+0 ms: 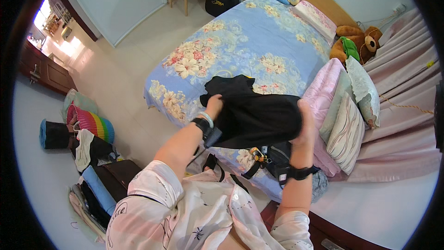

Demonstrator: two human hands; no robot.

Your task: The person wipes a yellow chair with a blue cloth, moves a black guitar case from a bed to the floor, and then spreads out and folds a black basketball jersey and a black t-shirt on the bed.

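Observation:
A black cloth garment (256, 118) is stretched between my two hands above the near part of the bed. My left hand (214, 106) grips its left edge, with a bracelet and a dark strapped device on the wrist. At the garment's right end is my right hand (305, 125), slightly blurred, holding that edge, a black band on its wrist. Part of the black cloth (229, 85) lies beyond my left hand on the blue floral bedsheet (242, 41). The fingers under the cloth are hidden.
Right of my right hand lie a pink quilt (321, 86) and a striped pillow (347, 133). A black bag (277, 156) with straps rests on the bed's near edge. A brown teddy bear (367, 43) sits by the curtain. Folded clothes (99, 189) are at the lower left.

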